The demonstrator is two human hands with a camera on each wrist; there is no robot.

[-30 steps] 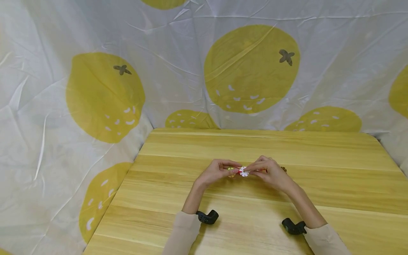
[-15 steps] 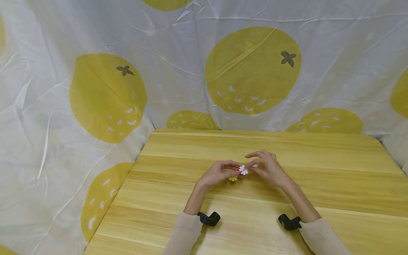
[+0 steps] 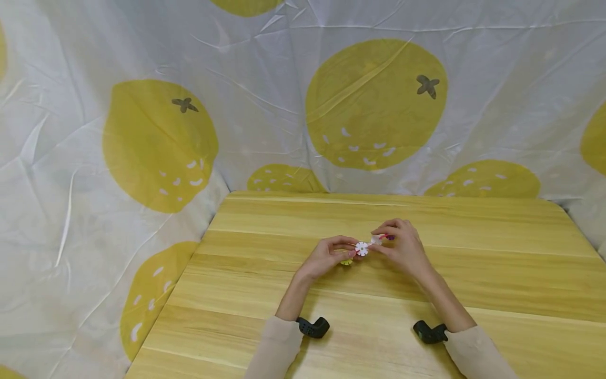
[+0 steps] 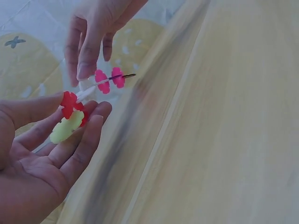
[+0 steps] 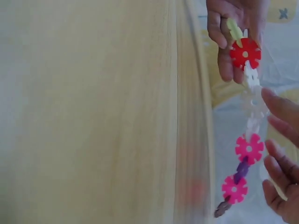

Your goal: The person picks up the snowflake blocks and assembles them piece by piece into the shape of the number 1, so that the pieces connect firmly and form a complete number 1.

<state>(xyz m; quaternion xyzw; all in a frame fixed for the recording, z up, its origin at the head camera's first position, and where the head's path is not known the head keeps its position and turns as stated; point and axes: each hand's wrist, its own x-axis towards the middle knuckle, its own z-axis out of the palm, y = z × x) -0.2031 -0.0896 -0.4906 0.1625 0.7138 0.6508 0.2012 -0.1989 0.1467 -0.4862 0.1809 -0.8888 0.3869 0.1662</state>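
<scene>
A chain of notched plastic snowflake discs stretches between the hands above the table. My left hand (image 3: 326, 258) pinches it by the red disc (image 5: 245, 53), thumb on one side and fingers behind. A yellow-green disc (image 4: 67, 127) ends the chain over the left fingers. A white disc (image 3: 362, 248) follows the red one. My right hand (image 3: 402, 245) holds the chain at a translucent disc (image 5: 254, 101) with thumb and fingertip. Beyond it come a pink disc (image 5: 249, 148), a purple disc (image 5: 241, 170), another pink disc (image 5: 234, 188) and a brown disc (image 5: 223, 206).
The wooden table (image 3: 293, 305) spreads under both arms. A white curtain with yellow lemon prints (image 3: 374, 105) hangs behind it and along the left side. Black wrist devices sit on the left (image 3: 313, 327) and right (image 3: 430, 332) forearms.
The right fingers have loosened, lifted and taken hold again, slightly farther back. The chain's right part now angles upward, its pink and purple discs showing. The left hand has barely moved.
</scene>
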